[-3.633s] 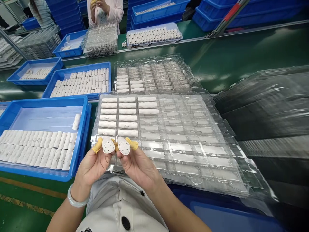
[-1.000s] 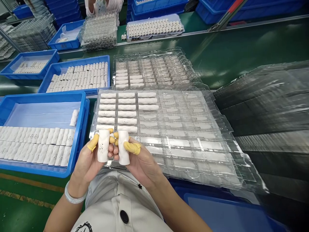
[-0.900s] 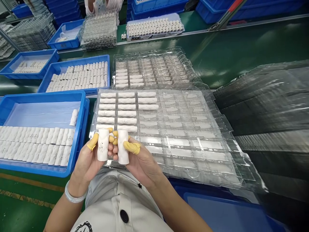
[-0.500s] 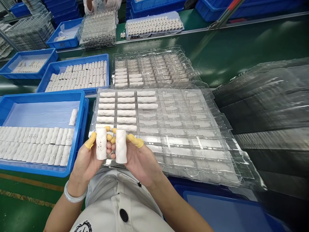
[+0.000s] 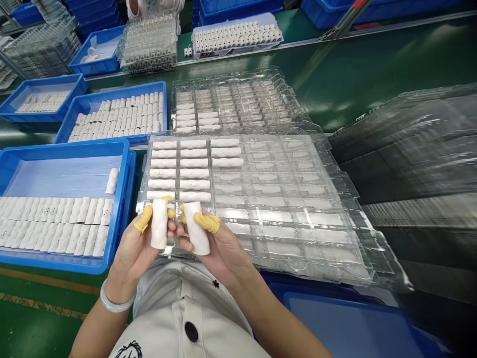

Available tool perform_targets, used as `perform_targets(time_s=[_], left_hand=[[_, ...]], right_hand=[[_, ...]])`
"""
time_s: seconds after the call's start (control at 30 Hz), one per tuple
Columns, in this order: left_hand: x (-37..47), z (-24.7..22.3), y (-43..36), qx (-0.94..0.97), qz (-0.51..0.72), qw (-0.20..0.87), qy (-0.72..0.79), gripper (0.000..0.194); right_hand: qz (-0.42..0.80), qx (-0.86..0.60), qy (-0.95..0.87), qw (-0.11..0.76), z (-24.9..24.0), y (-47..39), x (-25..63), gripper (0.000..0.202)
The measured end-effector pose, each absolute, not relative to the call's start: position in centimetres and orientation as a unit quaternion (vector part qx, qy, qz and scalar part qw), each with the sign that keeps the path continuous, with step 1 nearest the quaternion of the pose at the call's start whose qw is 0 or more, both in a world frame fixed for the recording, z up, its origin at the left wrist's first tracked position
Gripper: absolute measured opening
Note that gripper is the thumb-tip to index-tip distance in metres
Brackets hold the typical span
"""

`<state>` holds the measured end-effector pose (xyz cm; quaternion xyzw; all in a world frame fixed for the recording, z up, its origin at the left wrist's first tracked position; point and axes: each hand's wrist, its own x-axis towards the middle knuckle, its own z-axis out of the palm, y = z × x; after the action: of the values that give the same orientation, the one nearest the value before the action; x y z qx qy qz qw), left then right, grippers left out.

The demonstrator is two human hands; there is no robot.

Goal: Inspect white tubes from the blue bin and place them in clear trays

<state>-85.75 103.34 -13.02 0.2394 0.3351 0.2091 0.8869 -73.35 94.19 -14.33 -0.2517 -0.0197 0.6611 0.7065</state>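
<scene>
two white tubes are in hand, one each. the left hand [image 5: 139, 246] grips the left white tube [image 5: 159, 223] nearly upright, with the thumb in a yellow finger cot [image 5: 143, 219] on its outer side and the other fingers behind it. the right hand [image 5: 218, 253] clasps the right white tube [image 5: 196, 228], which tilts with its top toward the other tube, while a cot-covered thumb lies across its front. both tubes have a quilted surface and are held just above the near left corner of the clear blister tray [image 5: 298, 219], close together but apart. no writing can be read on the held tubes. small dark marks show on some tubes in the tray and in the near blue bin [image 5: 122, 199], too small to read. both palms face up and inward, wrists close to the body, and a pale bangle [image 5: 114, 303] circles the left wrist.

the tray's left columns hold rows of white tubes lying flat, and the pockets farther right look bare. the near blue bin at the left holds a row of tubes. another blue bin [image 5: 112, 89] behind it is full of tubes. a second clear tray [image 5: 238, 99] lies beyond on the green belt [image 5: 354, 74]. a printed figure on the white garment [image 5: 179, 323] is only partly in view.
</scene>
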Motion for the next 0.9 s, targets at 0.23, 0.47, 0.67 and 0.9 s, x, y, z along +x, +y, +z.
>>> perform_targets(time_s=[0.23,0.47,0.67,0.9], left_hand=[[-85.5,-13.1,103.4,0.196,0.189,0.895,0.354,0.039],[-85.2,-12.9,103.4,0.202,0.187,0.890,0.364,0.044],[-84.9,-12.7,103.3,0.193,0.198,0.892,0.358,0.043],[-85.2,-13.7,103.3,0.203,0.235,0.889,0.337,0.030]], right_hand=[[0.667,-0.319,0.033,0.673,-13.8,94.4,-73.1,0.046],[0.669,-0.261,0.014,0.696,-13.4,94.8,-73.1,0.035],[0.671,-0.246,-0.004,0.700,-13.7,94.6,-73.2,0.034],[0.657,-0.270,-0.010,0.704,-14.3,94.3,-73.3,0.022]])
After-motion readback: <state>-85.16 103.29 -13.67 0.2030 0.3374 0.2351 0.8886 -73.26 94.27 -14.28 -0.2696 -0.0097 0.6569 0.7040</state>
